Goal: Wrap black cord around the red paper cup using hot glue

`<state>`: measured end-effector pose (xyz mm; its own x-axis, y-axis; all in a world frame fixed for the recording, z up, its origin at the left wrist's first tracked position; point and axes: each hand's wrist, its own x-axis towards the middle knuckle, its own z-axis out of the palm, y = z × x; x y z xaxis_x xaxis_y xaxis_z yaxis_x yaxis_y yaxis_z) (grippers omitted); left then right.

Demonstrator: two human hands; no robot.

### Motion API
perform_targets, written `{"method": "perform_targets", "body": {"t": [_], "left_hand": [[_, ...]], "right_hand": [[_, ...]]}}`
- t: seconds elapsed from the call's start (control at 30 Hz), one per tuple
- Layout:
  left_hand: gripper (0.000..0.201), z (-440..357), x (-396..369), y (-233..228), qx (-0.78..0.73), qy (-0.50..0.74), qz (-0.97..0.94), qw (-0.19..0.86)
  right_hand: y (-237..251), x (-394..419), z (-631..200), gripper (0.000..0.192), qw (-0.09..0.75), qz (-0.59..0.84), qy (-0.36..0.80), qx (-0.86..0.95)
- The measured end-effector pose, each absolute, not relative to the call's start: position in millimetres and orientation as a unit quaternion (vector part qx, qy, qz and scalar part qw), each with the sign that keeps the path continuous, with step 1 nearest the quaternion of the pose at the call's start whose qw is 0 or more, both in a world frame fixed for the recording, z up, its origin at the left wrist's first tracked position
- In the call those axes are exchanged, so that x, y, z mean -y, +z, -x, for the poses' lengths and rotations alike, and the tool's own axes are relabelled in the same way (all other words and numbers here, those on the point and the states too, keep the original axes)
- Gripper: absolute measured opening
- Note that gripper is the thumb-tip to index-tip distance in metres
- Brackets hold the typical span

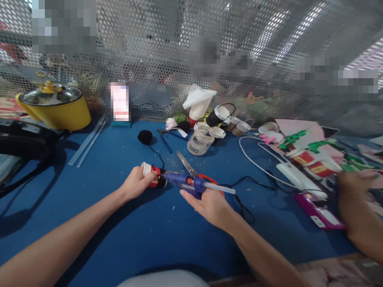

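1. A flat purple box [305,204] on the blue desk [128,243] has a white label [317,221], too small to read.
2. Red and white paper cups [324,169] at the right have yellow marks (too blurry to read).
3. The left hand [134,182] holds a red, white and black paper cup [154,183], tipped on its side.
4. The right hand [212,205] grips a blue plastic glue gun [178,180], with a clear stick [221,187] poking out the back.
5. The tipped cup sits between the left hand and the gun's tip. I can't tell if the tip touches it.
6. A thin black string [156,153] runs from a round black ball [145,137] toward that cup.
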<state>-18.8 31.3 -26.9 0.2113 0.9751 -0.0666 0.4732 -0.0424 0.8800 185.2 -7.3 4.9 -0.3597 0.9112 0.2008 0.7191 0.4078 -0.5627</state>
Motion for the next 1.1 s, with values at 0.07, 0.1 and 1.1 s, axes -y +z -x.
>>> {"method": "perform_targets", "body": {"t": [0.07,0.1,1.1], "left_hand": [[0.026,18.8,-30.9,-26.5,-0.552,0.299,-0.658,0.417],[0.025,18.7,-30.6,-26.1,-0.551,0.300,-0.658,0.415],[0.028,17.0,-28.7,-20.7,-0.553,0.300,-0.666,0.400]], "right_hand": [[4.2,6.8,-185.3,0.028,0.228,0.502,0.137,0.823],[4.1,6.8,-185.4,0.028,0.222,0.499,0.127,0.828],[3.8,10.5,-185.6,0.025,0.237,0.468,0.067,0.849]]}}
